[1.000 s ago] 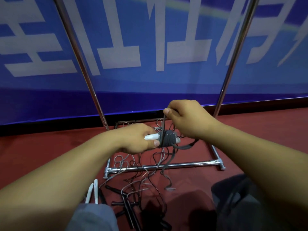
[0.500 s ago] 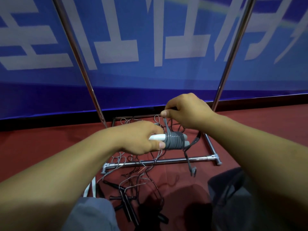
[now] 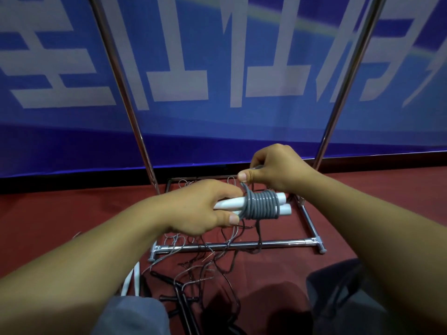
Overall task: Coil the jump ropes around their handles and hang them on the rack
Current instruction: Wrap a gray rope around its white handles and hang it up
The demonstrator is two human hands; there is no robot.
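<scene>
The left hand (image 3: 205,209) grips the 2 white handles (image 3: 283,203) side by side, long axis running level, left to right, just above the rack (image 3: 232,245) base bar. The grey rope (image 3: 261,205) sits coiled tight around the middle of those handles. The right hand (image 3: 278,170) pinches the rope's loose end between thumb and curled fingers, directly above the coil's left edge and touching it. So the tail rises at a right angle to the handles; tucking it looks like the next call, and the right hand is nearer. Other ropes (image 3: 205,269) lie tangled below the rack bar.
</scene>
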